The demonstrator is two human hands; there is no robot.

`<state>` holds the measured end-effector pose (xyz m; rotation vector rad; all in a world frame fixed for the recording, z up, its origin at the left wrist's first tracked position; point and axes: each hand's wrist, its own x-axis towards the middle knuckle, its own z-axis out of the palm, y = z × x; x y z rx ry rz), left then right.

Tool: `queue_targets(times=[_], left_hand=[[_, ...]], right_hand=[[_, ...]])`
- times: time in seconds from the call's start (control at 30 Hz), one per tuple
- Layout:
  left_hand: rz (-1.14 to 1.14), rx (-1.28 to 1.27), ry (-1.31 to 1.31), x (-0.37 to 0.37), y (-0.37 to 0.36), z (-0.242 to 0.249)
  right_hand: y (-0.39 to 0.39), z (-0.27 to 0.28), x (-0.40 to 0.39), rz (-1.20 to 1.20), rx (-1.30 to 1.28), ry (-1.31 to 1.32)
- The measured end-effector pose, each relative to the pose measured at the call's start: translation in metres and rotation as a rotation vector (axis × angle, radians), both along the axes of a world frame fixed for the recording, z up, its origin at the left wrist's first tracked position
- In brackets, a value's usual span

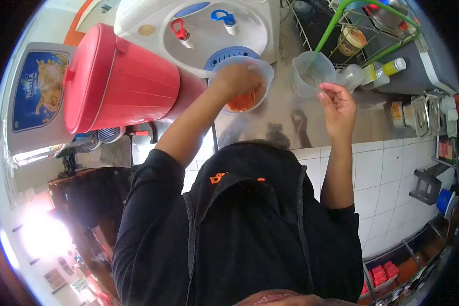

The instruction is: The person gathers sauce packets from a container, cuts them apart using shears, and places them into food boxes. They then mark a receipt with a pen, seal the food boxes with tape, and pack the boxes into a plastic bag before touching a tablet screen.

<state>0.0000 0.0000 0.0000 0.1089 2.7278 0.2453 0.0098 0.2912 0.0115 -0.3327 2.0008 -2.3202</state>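
A translucent plastic bowl (pixel 269 76) stands on the metal counter in front of the water dispenser. Inside it lies an orange-red mass (pixel 242 102), wet-looking and uneven. My left hand (pixel 237 80) reaches down into the bowl over this mass, its back toward me and its fingers hidden. To the right stands a clear plastic jug (pixel 303 76) with a pouring lip. My right hand (pixel 338 104) is raised beside the jug, thumb and forefinger apart, with the fingertips right at the jug's side in this view.
A white water dispenser (pixel 143 23) with red and blue taps stands behind the bowl. A large red lidded container (pixel 132 81) is at the left. On the right are a wire dish rack (pixel 341 30), a bottle with a yellow label (pixel 377 74) and the steel counter's (pixel 270 120) edge.
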Motion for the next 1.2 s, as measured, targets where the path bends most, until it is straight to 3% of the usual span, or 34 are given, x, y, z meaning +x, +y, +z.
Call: queue_targets(times=[0.07,0.17,0.27,0.37,0.47,0.57,0.67,0.77,0.87,0.97,1.07,1.17,1.2], left_hand=[[-0.185,0.020,0.116,0.004,-0.009,0.000],[-0.093,0.066,-0.099,-0.005,0.013,-0.019],[-0.204,-0.048,0.122,-0.003,0.007,-0.052],[-0.018,0.059,-0.077,0.007,0.019,0.015],[0.015,-0.039,0.053,0.013,0.004,0.017],[0.007,0.094,0.127,0.027,0.002,0.063],[0.037,0.221,0.290,0.038,-0.015,0.057],[0.134,0.315,0.289,0.043,-0.017,0.060],[0.133,0.259,0.328,0.042,-0.010,0.044],[0.104,-0.110,0.148,0.031,0.016,0.034],[0.155,-0.128,0.016,0.022,0.021,-0.010],[0.126,-0.157,0.104,0.027,0.011,-0.029],[0.143,-0.158,0.117,0.029,0.013,-0.015]], right_hand=[[-0.001,-0.001,0.007,-0.010,-0.007,-0.007],[0.018,-0.012,0.002,-0.007,0.017,-0.001],[0.019,-0.017,0.003,-0.007,0.000,-0.030],[0.021,-0.020,0.004,-0.010,-0.024,-0.016],[0.022,-0.021,0.004,-0.002,-0.010,-0.015],[0.019,-0.021,0.002,0.005,0.010,-0.023],[0.004,-0.020,-0.001,0.035,-0.011,-0.035],[-0.021,-0.013,-0.005,0.087,0.079,0.024],[-0.049,0.002,-0.008,0.138,0.132,0.114],[-0.067,0.007,-0.010,0.205,0.129,0.126],[-0.075,0.010,-0.009,0.244,0.141,0.142],[-0.070,0.008,-0.005,0.240,0.137,0.140],[-0.066,0.007,-0.004,0.224,0.131,0.136]])
